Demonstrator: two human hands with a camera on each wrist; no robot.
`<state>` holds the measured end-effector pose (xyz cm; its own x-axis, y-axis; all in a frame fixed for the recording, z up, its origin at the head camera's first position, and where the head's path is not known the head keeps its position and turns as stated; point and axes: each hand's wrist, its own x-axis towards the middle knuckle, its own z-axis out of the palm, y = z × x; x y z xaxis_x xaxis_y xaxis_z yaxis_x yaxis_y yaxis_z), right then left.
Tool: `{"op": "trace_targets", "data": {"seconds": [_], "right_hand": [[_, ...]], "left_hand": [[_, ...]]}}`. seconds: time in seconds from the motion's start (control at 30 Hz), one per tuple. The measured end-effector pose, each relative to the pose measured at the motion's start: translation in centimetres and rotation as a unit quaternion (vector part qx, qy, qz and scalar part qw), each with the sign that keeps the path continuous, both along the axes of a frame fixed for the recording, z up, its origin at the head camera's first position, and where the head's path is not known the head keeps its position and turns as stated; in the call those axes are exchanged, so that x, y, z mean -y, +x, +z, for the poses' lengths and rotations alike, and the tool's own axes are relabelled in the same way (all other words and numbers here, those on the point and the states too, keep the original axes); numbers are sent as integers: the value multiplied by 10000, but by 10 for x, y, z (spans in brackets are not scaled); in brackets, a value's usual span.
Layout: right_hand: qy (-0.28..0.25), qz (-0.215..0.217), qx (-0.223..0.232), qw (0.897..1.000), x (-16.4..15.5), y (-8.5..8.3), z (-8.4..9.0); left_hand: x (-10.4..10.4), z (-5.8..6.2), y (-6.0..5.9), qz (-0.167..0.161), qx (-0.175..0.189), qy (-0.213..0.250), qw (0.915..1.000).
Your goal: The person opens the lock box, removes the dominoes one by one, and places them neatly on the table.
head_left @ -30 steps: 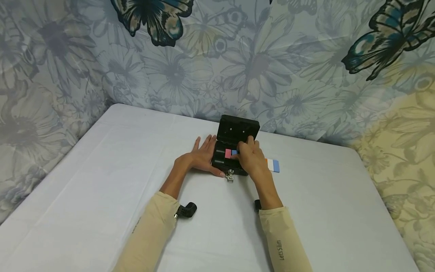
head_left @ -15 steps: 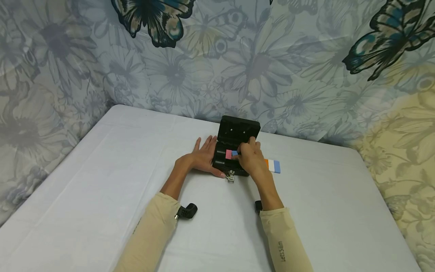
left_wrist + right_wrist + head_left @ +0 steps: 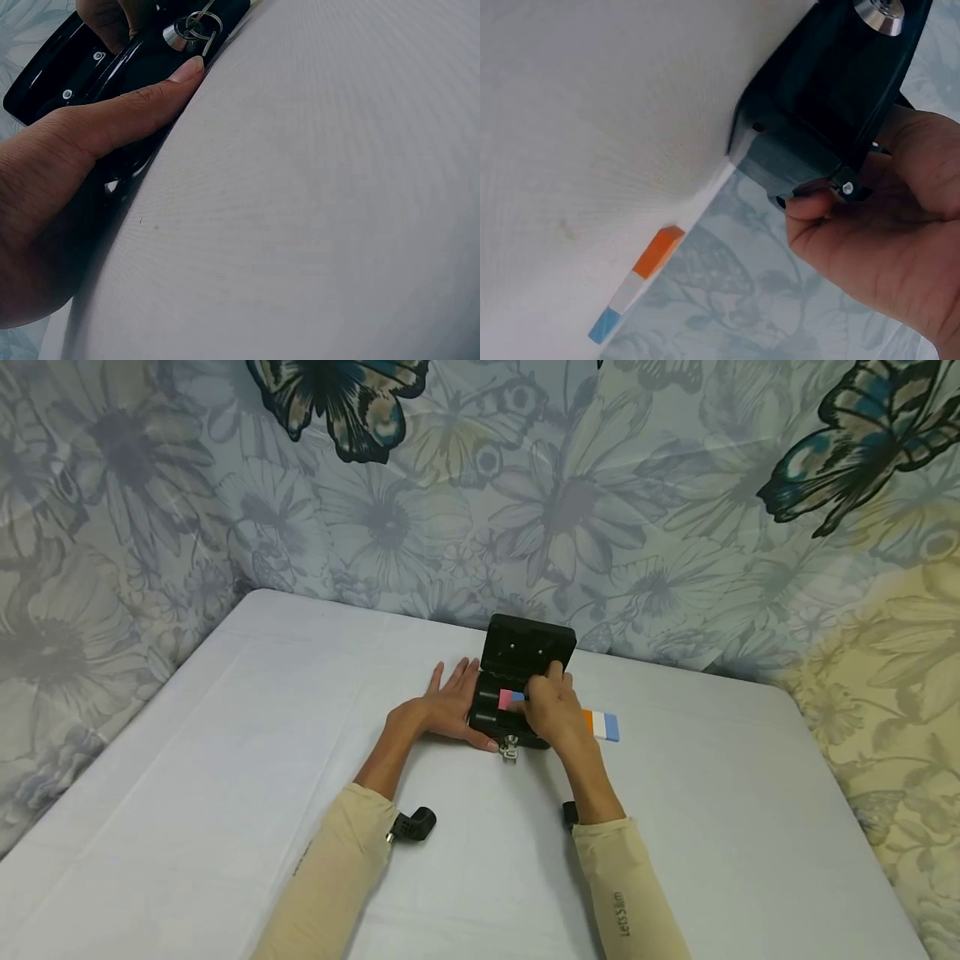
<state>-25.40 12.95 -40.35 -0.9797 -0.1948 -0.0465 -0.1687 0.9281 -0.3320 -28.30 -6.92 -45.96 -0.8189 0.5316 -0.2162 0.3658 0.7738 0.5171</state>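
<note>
A small black metal cash box (image 3: pixel 483 722) stands on the table with its lid (image 3: pixel 517 635) raised. My left hand (image 3: pixel 450 702) lies along its left side, fingers spread and thumb (image 3: pixel 150 105) stretched across the front near the lock. Keys on a ring (image 3: pixel 204 26) hang from that lock. My right hand (image 3: pixel 551 702) reaches in from the right with bent fingers, thumb and forefinger at a small pink and blue block (image 3: pixel 506 698) inside. The hand covers the block's right end. Other fingers of this hand (image 3: pixel 877 225) hook near the hinge side in the right wrist view.
An orange, white and blue bar, eraser-like (image 3: pixel 602 726), lies right of the box, partly behind my right wrist. A white cloth (image 3: pixel 300 693) covers the table. A patterned fabric wall (image 3: pixel 375 527) rises right behind its far edge.
The pink and blue block shifts and tilts slightly under my right fingers. My left hand and the box stay nearly in place.
</note>
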Motion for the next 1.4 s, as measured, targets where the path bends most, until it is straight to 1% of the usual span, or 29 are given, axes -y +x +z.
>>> {"op": "trace_targets", "data": {"seconds": [0.13,0.37,0.53,0.6,0.73,0.83,0.9,0.97,1.13,1.23,1.4], "right_hand": [[-314,-92,101,9994,-2,-1,1],[-595,-116,105,9981,-1,-4,2],[-964,118,155,9951,1,-3,1],[-1062,237,101,9940,1,-3,0],[-1207,222,-41,9924,-1,-3,1],[-1317,163,-97,9911,-3,-3,3],[-1426,210,-149,9894,-5,-3,6],[-1537,269,-222,9875,-7,-3,9],[-1757,415,-282,9832,-16,-3,17],[-1828,448,-303,9817,-21,-3,22],[-1970,440,-291,9790,-31,-3,27]], "left_hand": [[0,-2,-2,-11,-57,-47,10000],[0,-3,-2,50,18,69,10000],[1,-1,0,-3,-12,66,10000],[1,0,1,-24,-19,78,10000],[1,2,2,-10,37,100,9999],[1,6,3,-15,54,-13,10000],[1,9,3,-31,46,-95,9999],[1,7,2,-34,21,-165,9999],[0,-3,-4,12,4,-83,10000],[0,-4,-4,31,2,10,10000],[1,-2,-2,20,-2,24,10000]]}}
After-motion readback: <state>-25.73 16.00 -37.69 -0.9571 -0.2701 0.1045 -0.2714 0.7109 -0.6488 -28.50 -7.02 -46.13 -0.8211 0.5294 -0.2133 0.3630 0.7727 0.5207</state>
